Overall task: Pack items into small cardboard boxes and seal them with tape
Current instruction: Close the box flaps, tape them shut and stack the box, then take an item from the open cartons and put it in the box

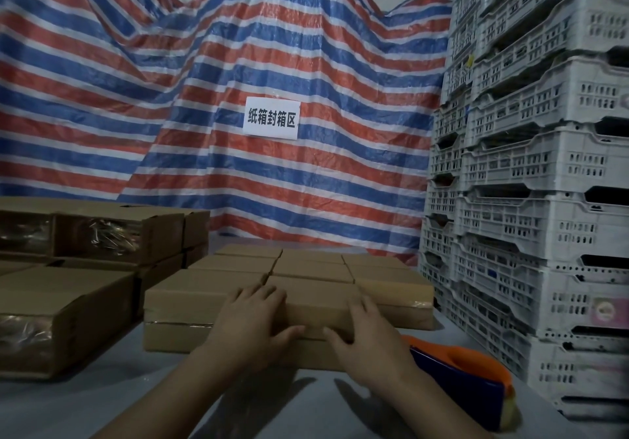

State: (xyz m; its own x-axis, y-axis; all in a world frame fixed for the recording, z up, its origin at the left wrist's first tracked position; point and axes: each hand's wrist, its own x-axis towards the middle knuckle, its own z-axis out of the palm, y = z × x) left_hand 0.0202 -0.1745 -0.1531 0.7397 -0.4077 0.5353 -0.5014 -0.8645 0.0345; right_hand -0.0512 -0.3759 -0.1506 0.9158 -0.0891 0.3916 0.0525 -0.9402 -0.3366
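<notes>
A small closed cardboard box (pixel 316 299) sits at the front middle of a two-layer stack of like boxes on the grey table (pixel 102 404). My left hand (pixel 253 319) rests on its left end, fingers spread over the top edge and thumb on the front face. My right hand (pixel 366 328) lies on its right end in the same way, fingers straight. Neither hand grips anything. An orange and blue tape dispenser (pixel 466 380) lies on the table just right of my right forearm.
Larger taped cardboard boxes (pixel 68 309) are stacked at the left. Grey plastic crates (pixel 531 200) tower at the right, close to the table edge. A striped red, white and blue tarp (pixel 238 64) with a white paper sign (pixel 271 117) hangs behind.
</notes>
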